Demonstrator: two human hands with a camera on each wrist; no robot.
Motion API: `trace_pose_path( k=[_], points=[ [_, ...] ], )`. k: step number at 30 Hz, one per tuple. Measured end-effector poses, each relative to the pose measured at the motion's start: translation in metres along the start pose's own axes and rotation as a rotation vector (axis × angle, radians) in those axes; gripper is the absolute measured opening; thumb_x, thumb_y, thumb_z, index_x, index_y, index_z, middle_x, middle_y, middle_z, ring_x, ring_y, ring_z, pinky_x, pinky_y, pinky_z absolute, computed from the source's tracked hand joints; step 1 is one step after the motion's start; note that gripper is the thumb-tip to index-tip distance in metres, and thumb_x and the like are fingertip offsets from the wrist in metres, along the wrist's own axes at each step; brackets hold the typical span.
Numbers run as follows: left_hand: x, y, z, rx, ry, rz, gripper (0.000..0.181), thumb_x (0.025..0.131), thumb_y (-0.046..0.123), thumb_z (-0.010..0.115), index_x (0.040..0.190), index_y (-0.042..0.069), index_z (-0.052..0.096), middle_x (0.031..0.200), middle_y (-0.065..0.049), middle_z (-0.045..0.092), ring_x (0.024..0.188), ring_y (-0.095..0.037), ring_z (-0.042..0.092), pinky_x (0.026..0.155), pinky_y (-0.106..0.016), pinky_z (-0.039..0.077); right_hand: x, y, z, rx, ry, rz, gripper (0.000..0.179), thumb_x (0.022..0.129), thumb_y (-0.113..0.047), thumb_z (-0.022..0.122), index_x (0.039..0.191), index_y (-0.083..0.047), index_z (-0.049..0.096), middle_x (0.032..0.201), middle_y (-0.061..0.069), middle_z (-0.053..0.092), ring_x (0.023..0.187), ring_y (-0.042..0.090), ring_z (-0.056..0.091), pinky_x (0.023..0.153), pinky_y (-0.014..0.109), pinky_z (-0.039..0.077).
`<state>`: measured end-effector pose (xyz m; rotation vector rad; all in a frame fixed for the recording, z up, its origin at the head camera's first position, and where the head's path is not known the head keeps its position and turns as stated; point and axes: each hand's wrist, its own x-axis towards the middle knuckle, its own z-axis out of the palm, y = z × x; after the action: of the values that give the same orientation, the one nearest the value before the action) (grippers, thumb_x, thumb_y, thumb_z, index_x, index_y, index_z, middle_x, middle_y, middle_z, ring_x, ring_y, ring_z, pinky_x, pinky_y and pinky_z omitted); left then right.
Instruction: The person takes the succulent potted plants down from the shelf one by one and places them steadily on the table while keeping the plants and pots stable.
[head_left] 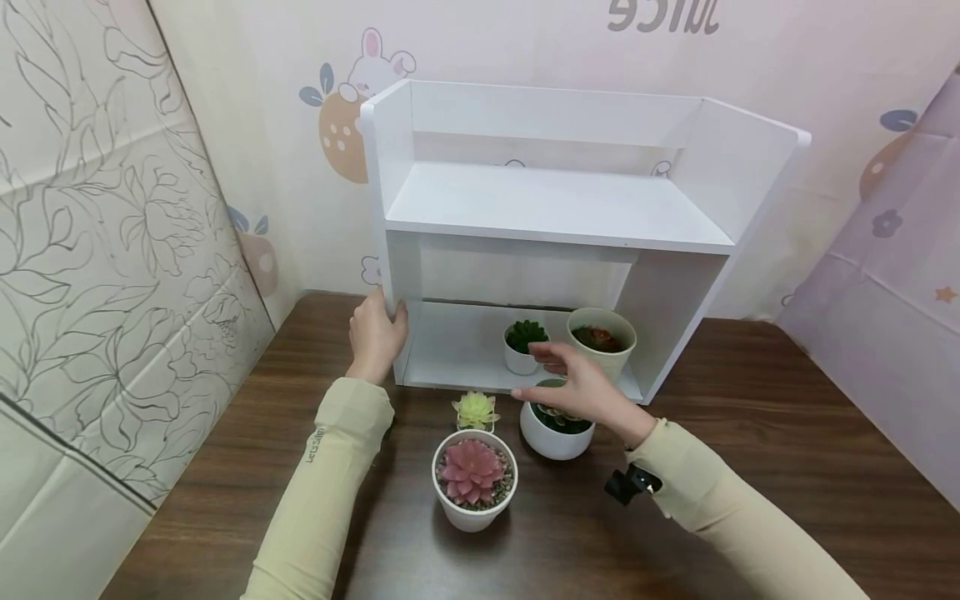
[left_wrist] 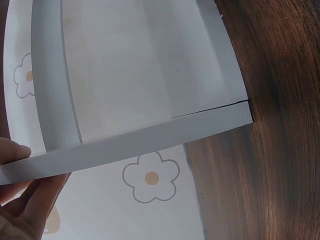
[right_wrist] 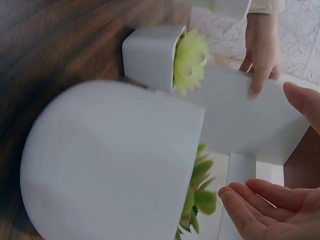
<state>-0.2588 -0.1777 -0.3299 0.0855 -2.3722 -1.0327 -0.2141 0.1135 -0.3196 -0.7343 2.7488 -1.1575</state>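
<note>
My left hand (head_left: 373,330) grips the left side panel of a white two-tier shelf (head_left: 510,240); in the left wrist view, fingers and thumb lie on either side of the panel edge (left_wrist: 135,141). With thumb and fingers spread, my right hand (head_left: 585,390) hovers over a round white pot (head_left: 555,443) holding a green succulent (right_wrist: 202,195), partly hidden from above. On the lower board stand a small dark-green succulent (head_left: 527,336) in a white pot and a cream pot (head_left: 611,360) with a reddish-brown plant. The right hand appears to hold nothing.
In front of the shelf, a pink succulent (head_left: 471,472) in a white pot stands on the dark wooden table (head_left: 757,442). Just behind it is a yellow-green succulent (head_left: 476,410) in a small squarish white pot. Patterned walls (head_left: 112,233) rise behind and beside the table.
</note>
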Motion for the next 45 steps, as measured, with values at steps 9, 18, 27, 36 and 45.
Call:
trace_pose_path(
  k=[9,18,27,36,45],
  points=[
    [0.001,-0.001,0.000,0.006,-0.009,-0.008,0.029,0.094,0.015,0.055,0.116,-0.003,0.059,0.116,-0.025,0.065,0.103,-0.041,0.065,0.083,-0.053,0.053,0.014,0.007,-0.007,-0.067,0.035,0.083,0.083,0.079,-0.042,0.076,0.141,0.001,0.041,0.143,0.022,0.046,0.126,0.041,0.049,0.103,0.050,0.042],
    [0.002,-0.002,0.000,0.010,-0.002,-0.008,0.028,0.094,0.015,0.056,0.115,-0.003,0.059,0.115,-0.025,0.065,0.103,-0.041,0.065,0.083,-0.053,0.054,0.025,0.011,-0.012,-0.124,0.050,0.096,0.085,0.080,-0.043,0.075,0.141,0.003,0.039,0.142,0.024,0.045,0.126,0.043,0.048,0.102,0.051,0.042],
    [0.001,-0.002,0.000,0.012,-0.001,-0.003,0.029,0.094,0.015,0.055,0.117,-0.003,0.059,0.116,-0.025,0.065,0.104,-0.041,0.065,0.083,-0.052,0.054,0.041,0.015,-0.014,-0.183,0.035,0.153,0.093,0.078,-0.048,0.075,0.145,0.000,0.033,0.147,0.023,0.040,0.130,0.042,0.044,0.103,0.054,0.040],
    [0.002,-0.002,0.001,0.010,0.016,0.015,0.028,0.093,0.012,0.056,0.115,-0.004,0.060,0.113,-0.025,0.066,0.100,-0.040,0.066,0.081,-0.051,0.055,0.054,0.018,-0.011,-0.203,0.023,0.177,0.098,0.076,-0.050,0.076,0.147,0.000,0.031,0.146,0.024,0.040,0.130,0.040,0.043,0.103,0.055,0.040],
    [0.002,-0.003,0.001,0.022,0.013,0.008,0.028,0.093,0.014,0.056,0.115,-0.003,0.061,0.113,-0.025,0.066,0.101,-0.042,0.066,0.082,-0.052,0.054,0.066,0.021,-0.007,-0.221,-0.022,0.160,0.102,0.076,-0.048,0.077,0.149,0.001,0.025,0.152,0.024,0.030,0.137,0.041,0.035,0.106,0.056,0.036]
  ],
)
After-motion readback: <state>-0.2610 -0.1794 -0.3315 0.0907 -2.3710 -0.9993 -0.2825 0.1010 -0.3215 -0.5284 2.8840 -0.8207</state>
